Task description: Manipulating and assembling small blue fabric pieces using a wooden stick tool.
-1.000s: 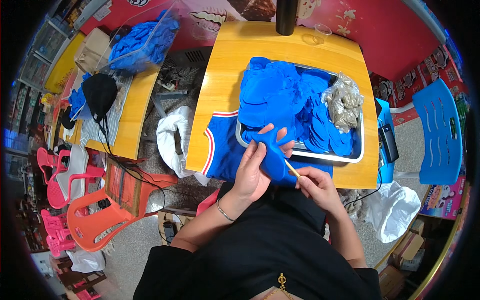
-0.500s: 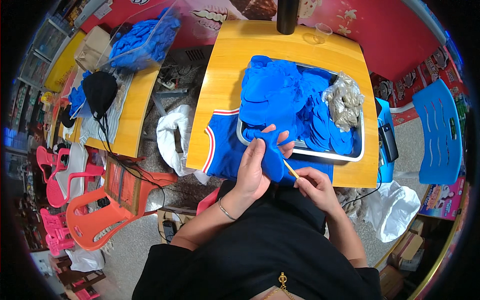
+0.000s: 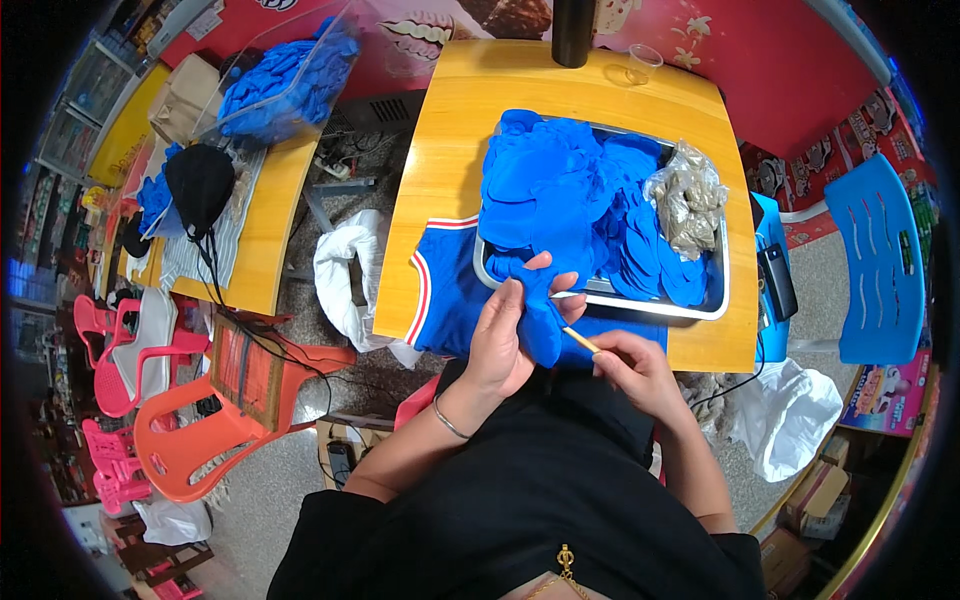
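My left hand [image 3: 500,345] holds a soft blue oval piece [image 3: 541,338], thumb on one side and fingers behind it. In my right hand [image 3: 640,374] is a thin yellowish stick [image 3: 580,339], pinched between thumb and fingers. Its far end lies at the right edge of the blue piece; the very tip is hard to make out. Just beyond both hands stands a metal tray [image 3: 640,305] heaped with similar flat blue pieces [image 3: 540,195]. A clear plastic bag of grey-brown lumps [image 3: 688,205] rests on the tray's right side.
Under the tray's near left side lies a blue garment with striped trim [image 3: 447,285] on the wooden table [image 3: 440,130]. A black cylinder [image 3: 574,35] and clear cup [image 3: 643,63] stand at the back. Left are a bin of blue pieces [image 3: 290,85] and an orange chair [image 3: 190,435].
The blue piece has turned in my left hand and shows a narrower face. My right hand with the stick has shifted slightly, and more of the stick shows.
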`<state>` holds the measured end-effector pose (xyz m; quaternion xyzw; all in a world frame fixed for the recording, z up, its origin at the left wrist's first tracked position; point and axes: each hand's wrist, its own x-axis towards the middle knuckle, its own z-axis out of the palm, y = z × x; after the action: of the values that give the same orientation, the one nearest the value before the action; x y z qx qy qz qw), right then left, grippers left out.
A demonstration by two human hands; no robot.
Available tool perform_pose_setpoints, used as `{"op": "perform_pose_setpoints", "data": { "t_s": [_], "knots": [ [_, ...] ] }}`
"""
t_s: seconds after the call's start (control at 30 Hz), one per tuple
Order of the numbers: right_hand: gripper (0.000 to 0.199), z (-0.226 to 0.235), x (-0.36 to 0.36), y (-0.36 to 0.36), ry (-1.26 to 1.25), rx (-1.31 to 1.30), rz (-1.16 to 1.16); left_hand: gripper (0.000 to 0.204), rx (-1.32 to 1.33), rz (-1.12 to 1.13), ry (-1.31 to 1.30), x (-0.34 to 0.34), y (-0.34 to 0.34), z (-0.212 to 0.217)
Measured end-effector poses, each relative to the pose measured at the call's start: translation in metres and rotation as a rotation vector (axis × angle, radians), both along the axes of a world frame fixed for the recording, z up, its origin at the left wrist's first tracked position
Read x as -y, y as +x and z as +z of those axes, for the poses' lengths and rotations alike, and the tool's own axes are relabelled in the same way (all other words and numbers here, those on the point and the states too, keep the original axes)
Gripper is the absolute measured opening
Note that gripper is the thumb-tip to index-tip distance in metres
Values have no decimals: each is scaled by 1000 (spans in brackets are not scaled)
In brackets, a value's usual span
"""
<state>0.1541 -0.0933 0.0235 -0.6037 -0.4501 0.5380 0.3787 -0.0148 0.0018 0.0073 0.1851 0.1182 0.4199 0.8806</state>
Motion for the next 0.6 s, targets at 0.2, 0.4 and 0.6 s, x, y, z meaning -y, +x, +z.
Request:
{"op": "perform_pose_setpoints", "data": {
  "t_s": [0.2,0.4,0.6],
  "knots": [
    [23,1,-9,-5,525,546,-112,43,-148,-31,43,-1,-3,-4],
    [17,13,-6,-12,295,396,-84,42,-246,65,176,3,0,5],
    [14,3,0,-8,-62,-113,-90,44,-307,-1,276,4,-3,4]
  ]
}}
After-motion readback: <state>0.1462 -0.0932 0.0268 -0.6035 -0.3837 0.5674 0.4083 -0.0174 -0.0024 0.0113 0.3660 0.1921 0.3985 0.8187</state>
